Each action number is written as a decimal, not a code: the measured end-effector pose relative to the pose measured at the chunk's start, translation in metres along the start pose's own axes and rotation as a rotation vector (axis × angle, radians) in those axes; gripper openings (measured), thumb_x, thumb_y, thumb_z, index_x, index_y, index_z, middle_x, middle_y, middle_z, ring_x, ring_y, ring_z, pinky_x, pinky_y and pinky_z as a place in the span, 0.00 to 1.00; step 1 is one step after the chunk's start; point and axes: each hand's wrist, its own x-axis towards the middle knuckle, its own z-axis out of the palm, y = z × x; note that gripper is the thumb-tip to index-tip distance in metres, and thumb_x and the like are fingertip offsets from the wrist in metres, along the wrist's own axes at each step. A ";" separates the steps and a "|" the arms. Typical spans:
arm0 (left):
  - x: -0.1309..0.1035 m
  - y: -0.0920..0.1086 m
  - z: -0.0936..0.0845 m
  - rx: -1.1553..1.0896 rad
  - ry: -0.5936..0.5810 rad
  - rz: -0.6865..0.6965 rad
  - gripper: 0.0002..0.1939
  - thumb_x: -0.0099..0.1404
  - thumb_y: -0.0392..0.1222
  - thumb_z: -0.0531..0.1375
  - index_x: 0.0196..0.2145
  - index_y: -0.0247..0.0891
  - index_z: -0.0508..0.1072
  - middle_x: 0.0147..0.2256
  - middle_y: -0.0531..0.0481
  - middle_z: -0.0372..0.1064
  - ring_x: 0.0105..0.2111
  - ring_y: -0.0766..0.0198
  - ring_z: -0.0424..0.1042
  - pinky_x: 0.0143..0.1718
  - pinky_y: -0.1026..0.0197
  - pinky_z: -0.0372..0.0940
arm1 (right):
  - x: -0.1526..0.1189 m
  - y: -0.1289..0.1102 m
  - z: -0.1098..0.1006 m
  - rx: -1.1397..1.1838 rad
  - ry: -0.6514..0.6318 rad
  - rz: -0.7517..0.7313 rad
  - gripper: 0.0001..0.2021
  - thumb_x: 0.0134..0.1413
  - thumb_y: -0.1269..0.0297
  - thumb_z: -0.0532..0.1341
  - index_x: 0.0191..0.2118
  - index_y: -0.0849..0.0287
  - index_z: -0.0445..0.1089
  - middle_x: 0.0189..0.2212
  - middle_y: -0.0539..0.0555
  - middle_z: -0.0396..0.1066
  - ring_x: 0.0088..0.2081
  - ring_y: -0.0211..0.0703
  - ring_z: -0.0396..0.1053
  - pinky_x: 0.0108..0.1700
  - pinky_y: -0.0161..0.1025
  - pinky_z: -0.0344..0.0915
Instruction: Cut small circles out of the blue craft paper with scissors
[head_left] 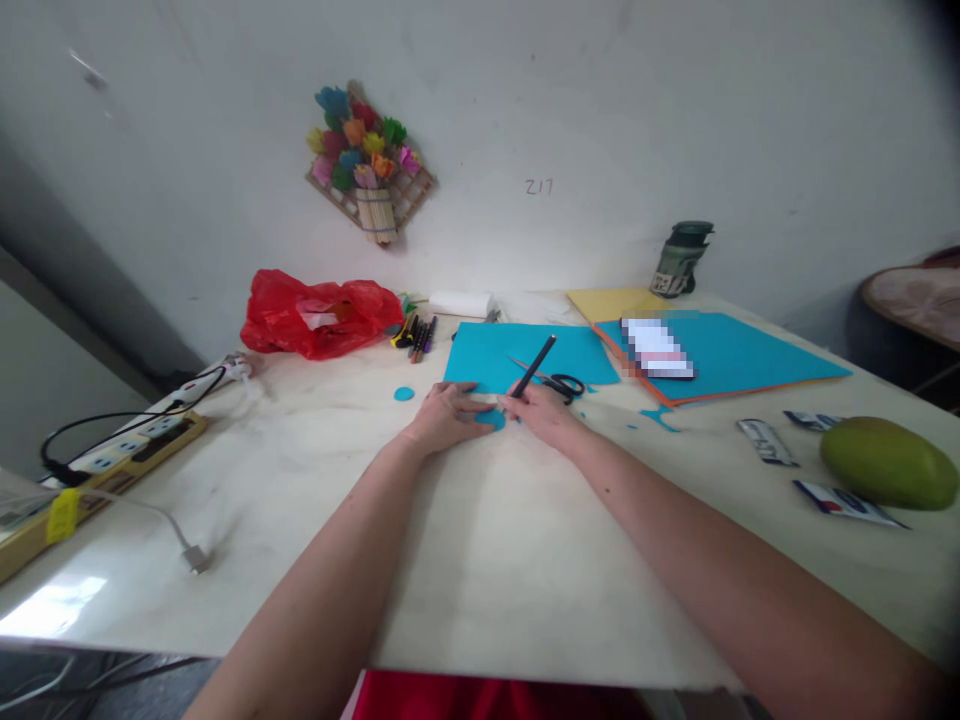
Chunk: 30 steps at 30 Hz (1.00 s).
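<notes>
My right hand [538,408] is closed round a black pen [535,364], which slants up and to the right. Its tip is hidden by the fingers. My left hand [448,415] lies flat with its fingers stretched out, touching a small blue paper piece [491,420] between the two hands. Behind both hands is a blue paper sheet [517,345]. Black-handled scissors [566,387] rest beside my right hand, their blades on the sheet. A blue paper circle [403,394] sits left of my left hand.
Blue scraps [661,418] lie to the right. Beyond are a phone [658,348] on more blue paper [765,350], a green fruit [889,462], small packets [766,442] and a bottle [682,260]. A red bag [322,315], markers [424,338] and a power strip [142,445] stand left.
</notes>
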 end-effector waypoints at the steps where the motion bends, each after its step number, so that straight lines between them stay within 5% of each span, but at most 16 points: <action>1: 0.000 0.000 0.000 0.003 0.001 0.004 0.20 0.51 0.55 0.62 0.41 0.46 0.76 0.53 0.48 0.64 0.56 0.54 0.55 0.57 0.53 0.49 | 0.000 0.000 0.000 0.002 -0.001 -0.002 0.09 0.52 0.60 0.57 0.26 0.58 0.69 0.22 0.52 0.72 0.27 0.40 0.69 0.33 0.37 0.62; 30: -0.002 0.002 -0.002 -0.003 -0.011 -0.025 0.22 0.51 0.56 0.62 0.43 0.47 0.75 0.55 0.48 0.61 0.56 0.53 0.54 0.57 0.53 0.50 | 0.003 0.009 0.004 0.021 0.028 -0.032 0.09 0.50 0.60 0.59 0.27 0.58 0.70 0.21 0.51 0.72 0.24 0.37 0.68 0.28 0.34 0.62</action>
